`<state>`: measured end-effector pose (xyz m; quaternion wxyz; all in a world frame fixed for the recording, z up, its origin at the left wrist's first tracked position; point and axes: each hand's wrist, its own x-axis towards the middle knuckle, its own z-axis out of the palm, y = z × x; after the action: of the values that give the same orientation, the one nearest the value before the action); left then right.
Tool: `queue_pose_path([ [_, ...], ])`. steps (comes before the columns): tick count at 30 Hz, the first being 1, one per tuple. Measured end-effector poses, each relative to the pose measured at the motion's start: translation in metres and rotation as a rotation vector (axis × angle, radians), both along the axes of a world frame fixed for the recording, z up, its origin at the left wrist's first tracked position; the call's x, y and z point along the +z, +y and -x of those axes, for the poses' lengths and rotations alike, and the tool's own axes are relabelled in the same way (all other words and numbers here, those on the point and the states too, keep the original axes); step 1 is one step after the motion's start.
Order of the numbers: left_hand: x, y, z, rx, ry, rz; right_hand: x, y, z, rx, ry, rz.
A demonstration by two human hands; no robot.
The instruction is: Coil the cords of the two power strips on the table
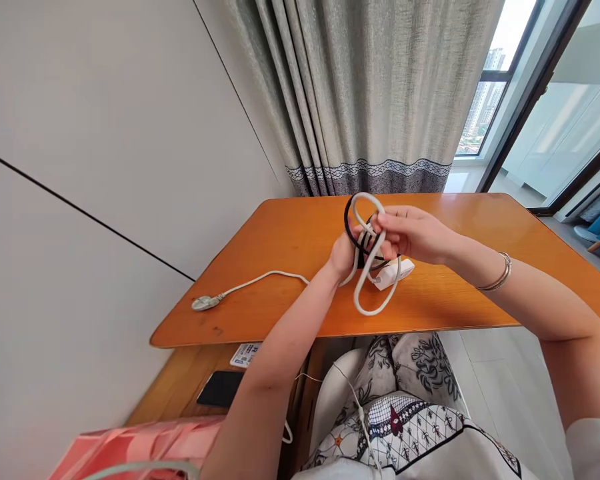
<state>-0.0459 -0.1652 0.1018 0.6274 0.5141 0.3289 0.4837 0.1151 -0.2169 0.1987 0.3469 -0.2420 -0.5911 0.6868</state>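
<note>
Both hands are together above the middle of the wooden table (300, 233), on a tangle of cables. My right hand (405, 230) is closed, pinching a looped white cable (359, 297) between thumb and fingers. On the far side of the loops my left hand (344, 253) is closed round the bundle, its fingers partly hidden. A black cable (347, 220) curls through the same tangle. Just below the hands is a white block (397, 273), perhaps a power adapter or socket strip. Leftward across the tabletop runs a white cord (260, 277) ending in a plug (206, 303).
A black phone (221, 389) and a printed white card (245, 355) lie on a lower wooden surface at the left. Near them is a pink bag (145, 447). Grey curtains (380, 100) hang behind the table. A thin white wire (353, 393) crosses my lap.
</note>
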Motion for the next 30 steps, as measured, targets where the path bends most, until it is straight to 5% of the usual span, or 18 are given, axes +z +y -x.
queue_pose_path([
  [5,0.000,0.000,0.003,-0.145,-0.053,-0.130,0.002,0.024,0.009,-0.355,0.263,0.226],
  [10,0.001,-0.003,0.005,-0.267,0.054,-0.211,0.005,0.043,0.009,-0.473,0.375,0.296],
  [14,0.003,-0.006,-0.001,-0.190,0.091,-0.204,-0.001,0.042,0.012,-0.568,0.388,0.326],
  [17,0.005,-0.009,-0.006,-0.116,0.100,-0.173,-0.014,0.028,0.021,-0.663,0.402,0.205],
  [21,0.009,-0.014,-0.011,-0.054,0.132,-0.245,-0.025,0.009,0.032,-0.680,0.400,0.133],
  [30,0.007,-0.015,-0.012,0.018,0.318,-0.338,-0.026,0.009,0.019,-0.610,0.462,0.314],
])
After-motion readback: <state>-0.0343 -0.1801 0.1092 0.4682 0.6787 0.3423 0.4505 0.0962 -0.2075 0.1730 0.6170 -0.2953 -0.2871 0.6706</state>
